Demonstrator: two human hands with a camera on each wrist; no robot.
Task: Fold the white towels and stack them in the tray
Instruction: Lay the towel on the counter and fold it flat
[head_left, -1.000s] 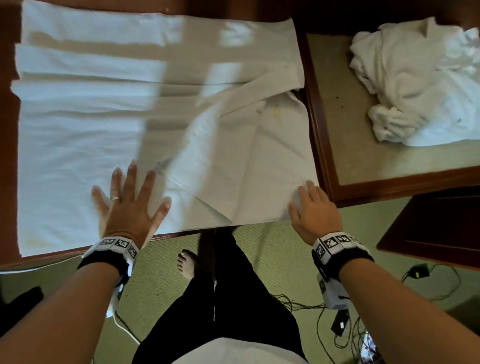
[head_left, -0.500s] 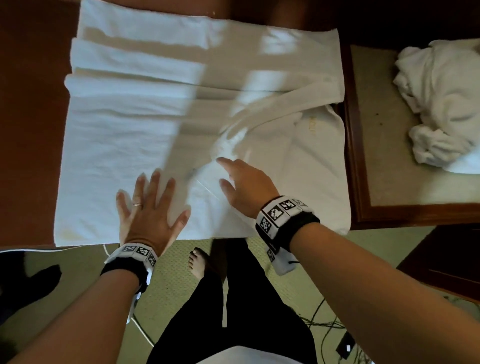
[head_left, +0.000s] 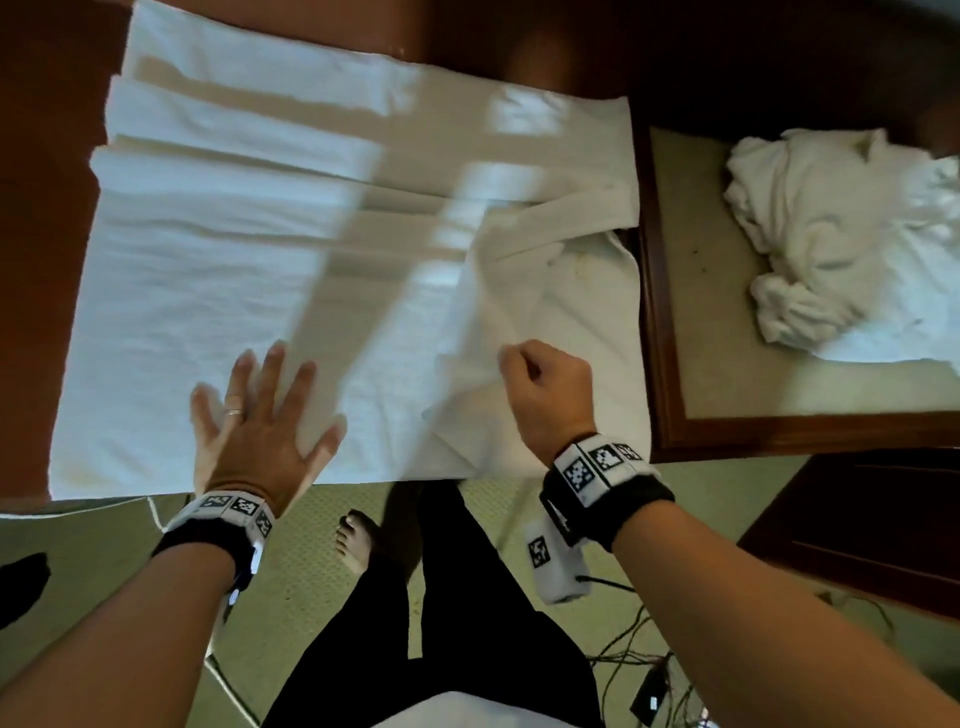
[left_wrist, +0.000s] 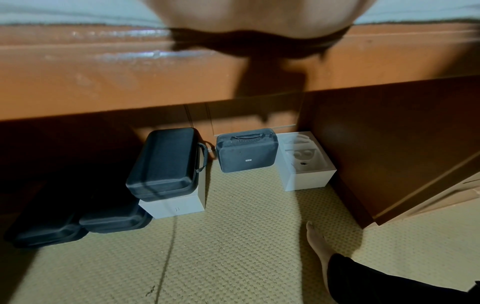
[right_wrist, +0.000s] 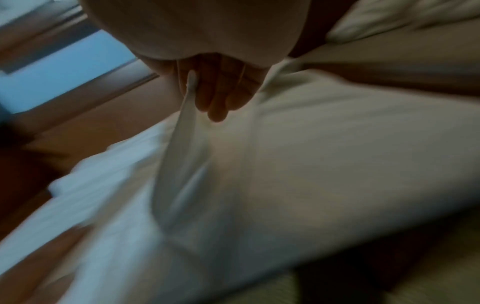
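Note:
A large white towel (head_left: 218, 280) lies spread over the brown table (head_left: 47, 93), its right part folded over in loose layers. My left hand (head_left: 260, 415) lies flat with spread fingers on the towel near the front edge. My right hand (head_left: 540, 384) pinches a lifted flap of the towel (right_wrist: 182, 144) near the front right; the right wrist view is blurred but shows cloth between the fingers. A wooden tray (head_left: 670, 405) with a beige floor stands to the right, holding a crumpled heap of white towels (head_left: 841, 249).
The table's front edge (left_wrist: 182, 86) is right under my left wrist. Under the table stand dark cases (left_wrist: 166, 162) and white boxes (left_wrist: 303, 164) on green carpet. My bare foot (head_left: 356, 540) and cables (head_left: 639, 670) are on the floor. A dark cabinet (head_left: 872, 530) is at lower right.
My right hand moved from the towel's front right corner leftward onto the folded part and closed on a flap, lifting it. The left hand stayed flat on the towel.

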